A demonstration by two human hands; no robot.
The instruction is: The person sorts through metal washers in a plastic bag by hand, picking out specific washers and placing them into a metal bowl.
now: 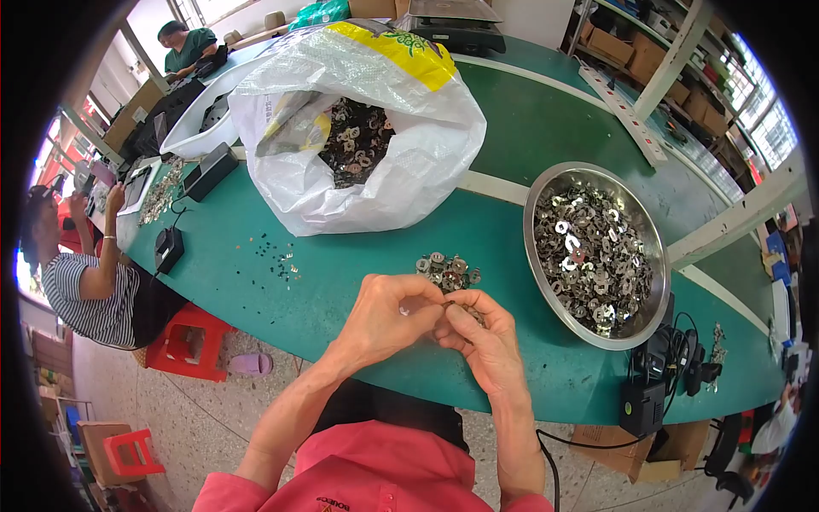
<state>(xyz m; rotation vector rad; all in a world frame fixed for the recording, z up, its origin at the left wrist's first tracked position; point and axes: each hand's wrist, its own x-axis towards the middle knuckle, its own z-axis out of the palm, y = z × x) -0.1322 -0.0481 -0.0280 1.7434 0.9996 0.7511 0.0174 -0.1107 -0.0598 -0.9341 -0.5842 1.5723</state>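
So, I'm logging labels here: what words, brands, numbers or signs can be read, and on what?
I won't copy wording, but print shows here:
Sack: green print on yellow; fainter print at its left, too small to read.
Pink shirt: dark letters on the chest.
Black adapter: any marking is too small to read.

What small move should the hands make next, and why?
Probably ease the left hand slightly away while the right hand grips: their fingertips meet, hiding whatever is pinched there, and some metal shows in the right hand. Parting them would likely expose the piece, with the pile just beyond.
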